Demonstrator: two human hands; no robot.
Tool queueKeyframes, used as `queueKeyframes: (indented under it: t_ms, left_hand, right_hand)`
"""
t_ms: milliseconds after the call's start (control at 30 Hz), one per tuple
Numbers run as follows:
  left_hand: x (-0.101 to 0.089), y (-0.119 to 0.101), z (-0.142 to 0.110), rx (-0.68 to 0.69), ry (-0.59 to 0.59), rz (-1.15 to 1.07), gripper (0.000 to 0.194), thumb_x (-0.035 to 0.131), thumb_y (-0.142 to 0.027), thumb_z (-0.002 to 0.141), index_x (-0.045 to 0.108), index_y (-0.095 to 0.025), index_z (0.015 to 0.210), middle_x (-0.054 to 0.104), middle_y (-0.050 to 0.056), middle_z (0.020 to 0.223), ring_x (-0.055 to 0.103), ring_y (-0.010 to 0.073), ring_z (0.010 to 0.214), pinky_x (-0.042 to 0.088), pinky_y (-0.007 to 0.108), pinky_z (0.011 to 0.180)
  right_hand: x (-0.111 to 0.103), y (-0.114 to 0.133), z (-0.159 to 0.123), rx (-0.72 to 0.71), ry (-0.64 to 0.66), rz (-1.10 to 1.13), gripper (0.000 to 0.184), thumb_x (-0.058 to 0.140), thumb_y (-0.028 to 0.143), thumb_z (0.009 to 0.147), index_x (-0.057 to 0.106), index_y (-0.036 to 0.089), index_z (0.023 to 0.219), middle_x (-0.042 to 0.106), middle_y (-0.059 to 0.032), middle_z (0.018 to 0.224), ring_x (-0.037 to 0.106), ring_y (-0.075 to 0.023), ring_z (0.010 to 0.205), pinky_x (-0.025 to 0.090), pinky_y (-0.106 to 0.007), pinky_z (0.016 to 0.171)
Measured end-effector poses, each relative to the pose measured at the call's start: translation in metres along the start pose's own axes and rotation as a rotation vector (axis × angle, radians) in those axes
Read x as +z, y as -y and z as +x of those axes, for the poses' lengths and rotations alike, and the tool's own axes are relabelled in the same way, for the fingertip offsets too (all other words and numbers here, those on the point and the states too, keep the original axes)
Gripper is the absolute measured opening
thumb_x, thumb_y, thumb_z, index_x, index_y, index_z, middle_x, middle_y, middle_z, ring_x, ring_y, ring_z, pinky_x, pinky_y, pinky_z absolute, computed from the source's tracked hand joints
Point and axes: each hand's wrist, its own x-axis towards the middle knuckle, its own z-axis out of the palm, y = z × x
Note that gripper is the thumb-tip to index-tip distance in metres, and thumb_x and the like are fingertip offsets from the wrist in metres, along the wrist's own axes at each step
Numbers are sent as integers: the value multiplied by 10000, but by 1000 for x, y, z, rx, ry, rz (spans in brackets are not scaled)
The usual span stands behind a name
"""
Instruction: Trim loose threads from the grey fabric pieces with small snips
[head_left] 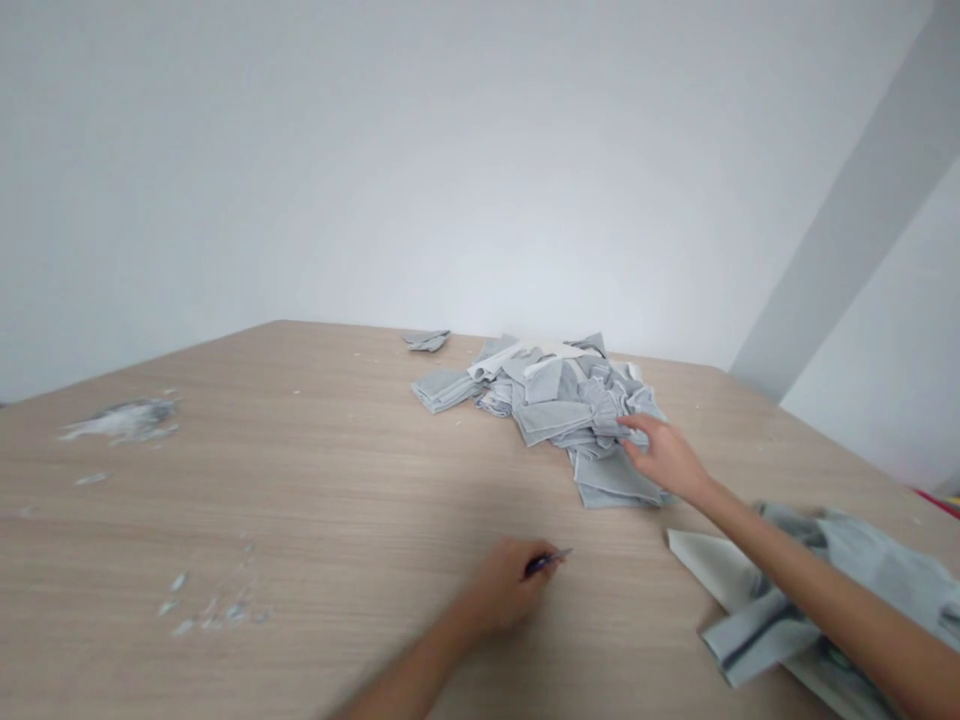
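Observation:
My left hand [510,588] is closed around a small tool [546,562] with a dark handle and a thin metal tip, a little above the table. The tip points right; its exact kind is too small to make out. My right hand [664,458] reaches over the right side of a heap of grey fabric pieces [555,415]. Its thumb and index finger are apart at the edge of one grey piece, with no clear grip on it. Some pieces in the heap are folded flat, others gathered or crumpled.
More grey and cream cloth [757,625] lies under my right forearm. A single folded grey piece [427,341] rests at the table's [337,480] far edge. White and grey lint [127,420] sits at left, with small scraps [236,610] nearer. A pale wall [480,170] stands behind.

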Motion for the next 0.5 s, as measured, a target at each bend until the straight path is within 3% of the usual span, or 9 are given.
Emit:
queueKeyframes:
  t_ms: [100, 233, 367, 500]
  left_hand:
    - [0, 0, 0, 6, 10, -3, 316, 483, -364, 958, 742, -207, 1049, 742, 49, 946, 629, 219, 875, 428, 321, 797]
    - [0, 1, -1, 22, 33, -17, 298, 482, -325, 953, 747, -213, 1029, 740, 33, 899, 631, 196, 814, 434, 297, 745]
    - [1, 2, -2, 32, 31, -33, 297, 493, -306, 944, 739, -235, 1094, 752, 38, 991, 644, 212, 903, 450, 313, 840]
    - [1, 4, -4, 39, 35, -48, 294, 523, -275, 916, 739, -243, 1113, 758, 43, 1017, 653, 222, 942, 457, 324, 885]
  right_hand:
    - [27, 2, 37, -75, 41, -29, 484, 551, 122, 841, 610, 127, 1321, 626, -146, 1368, 565, -277, 1280, 424, -398, 1110]
    - [58, -2, 72, -113, 110, -63, 545, 571, 28, 782, 611, 108, 1319, 583, -174, 1406, 524, -290, 1307, 388, -400, 1119]
    - [74, -13, 89, -85, 130, -68, 357, 546, 56, 846, 694, 116, 1165, 669, -159, 1275, 582, -257, 1214, 404, -348, 1074]
    - [74, -21, 92, -26, 71, -46, 261, 484, 155, 936, 719, 120, 1045, 729, -154, 1120, 634, -243, 1083, 441, -324, 992]
